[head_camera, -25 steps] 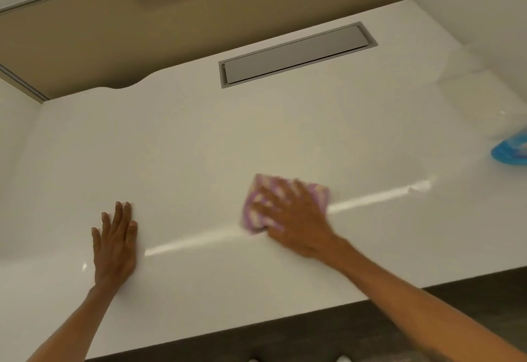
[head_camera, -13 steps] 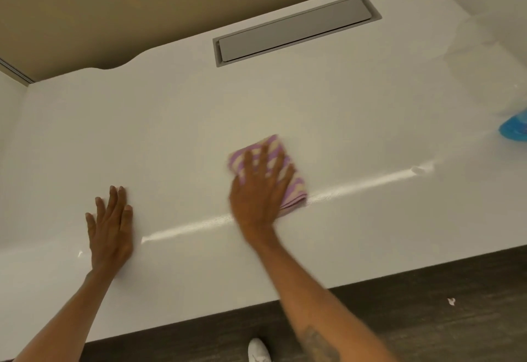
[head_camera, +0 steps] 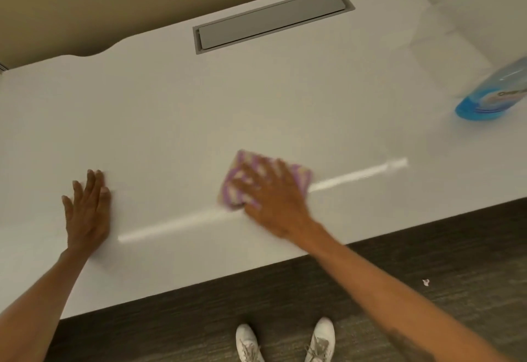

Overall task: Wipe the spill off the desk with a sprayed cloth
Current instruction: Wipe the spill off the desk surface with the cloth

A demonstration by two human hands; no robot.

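Note:
A folded purple-and-white striped cloth (head_camera: 299,174) lies flat on the white desk (head_camera: 199,104) near its middle front. My right hand (head_camera: 273,199) presses down on it with fingers spread, blurred by motion. My left hand (head_camera: 88,207) rests flat on the desk at the front left, palm down, holding nothing. A blue spray bottle (head_camera: 493,96) stands at the right edge of the view. No spill stands out on the surface; a bright streak of reflected light (head_camera: 359,176) crosses the desk on both sides of the cloth.
A grey cable-tray lid (head_camera: 271,19) is set into the desk at the back. A tan partition (head_camera: 85,5) rises behind it and a white panel closes the right side. Below the front edge are dark floor (head_camera: 427,247), my white shoes (head_camera: 248,341) and a paper scrap (head_camera: 425,282).
My right hand has swept the cloth across the desk, first up and left, then back toward the right and front. The left hand stays planted. The view has tilted downward.

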